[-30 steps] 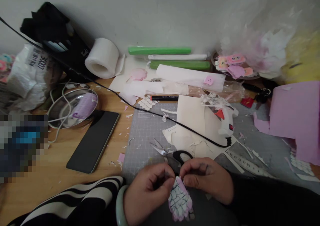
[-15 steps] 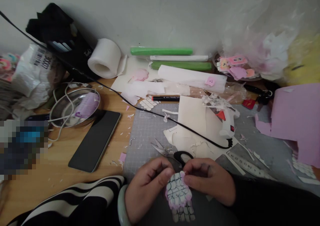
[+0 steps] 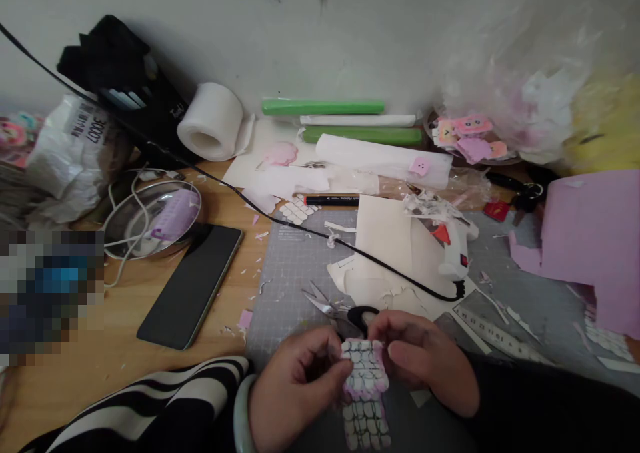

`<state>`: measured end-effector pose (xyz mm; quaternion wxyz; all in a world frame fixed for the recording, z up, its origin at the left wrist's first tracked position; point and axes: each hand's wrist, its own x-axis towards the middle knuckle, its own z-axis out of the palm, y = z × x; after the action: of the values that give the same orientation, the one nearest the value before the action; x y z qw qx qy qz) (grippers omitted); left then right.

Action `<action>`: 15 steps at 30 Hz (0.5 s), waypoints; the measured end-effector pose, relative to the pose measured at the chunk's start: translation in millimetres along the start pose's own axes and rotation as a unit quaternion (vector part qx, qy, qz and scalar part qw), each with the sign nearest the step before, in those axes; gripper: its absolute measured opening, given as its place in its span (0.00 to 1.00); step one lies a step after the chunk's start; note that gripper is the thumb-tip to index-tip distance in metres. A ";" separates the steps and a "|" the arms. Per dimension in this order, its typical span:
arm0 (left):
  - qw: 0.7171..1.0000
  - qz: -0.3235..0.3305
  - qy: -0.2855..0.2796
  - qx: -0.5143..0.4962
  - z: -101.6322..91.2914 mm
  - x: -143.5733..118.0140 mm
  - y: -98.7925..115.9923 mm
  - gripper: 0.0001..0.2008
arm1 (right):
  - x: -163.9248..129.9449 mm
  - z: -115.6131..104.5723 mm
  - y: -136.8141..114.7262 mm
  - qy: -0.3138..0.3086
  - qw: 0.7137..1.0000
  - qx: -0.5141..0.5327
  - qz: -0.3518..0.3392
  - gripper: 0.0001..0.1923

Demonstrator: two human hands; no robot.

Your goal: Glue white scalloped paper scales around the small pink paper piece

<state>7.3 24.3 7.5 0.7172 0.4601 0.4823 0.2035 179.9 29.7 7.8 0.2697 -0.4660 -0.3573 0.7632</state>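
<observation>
While my left hand (image 3: 295, 389) and right hand (image 3: 425, 369) pinch shut on the top corners of one scale-patterned paper piece (image 3: 365, 379), it hangs between them, white with black hand-drawn scales and a pink fringe. Just beyond my knuckles lie one pair of scissors (image 3: 340, 309) and one ruler (image 3: 493, 336). Farther left sits one phone (image 3: 193, 283); past it a crumpled bag (image 3: 75, 149) reads "30007", printed reversed.

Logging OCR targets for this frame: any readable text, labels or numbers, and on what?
"30007", upside down: crumpled white plastic bag at far left.
White print on black marker: too small to read.
Ruler graduations: blurred.
White mark on black bag: unreadable.
</observation>
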 end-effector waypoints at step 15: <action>0.996 0.069 -0.019 0.053 -3.7 0.0 -0.1 0.10 | -0.6 7.4 -0.7 0.038 0.991 -0.121 0.044 0.09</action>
<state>4.1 25.9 6.9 0.6850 0.5332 0.4461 0.2177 173.5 27.5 11.0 0.1910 -0.5392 -0.4158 0.7070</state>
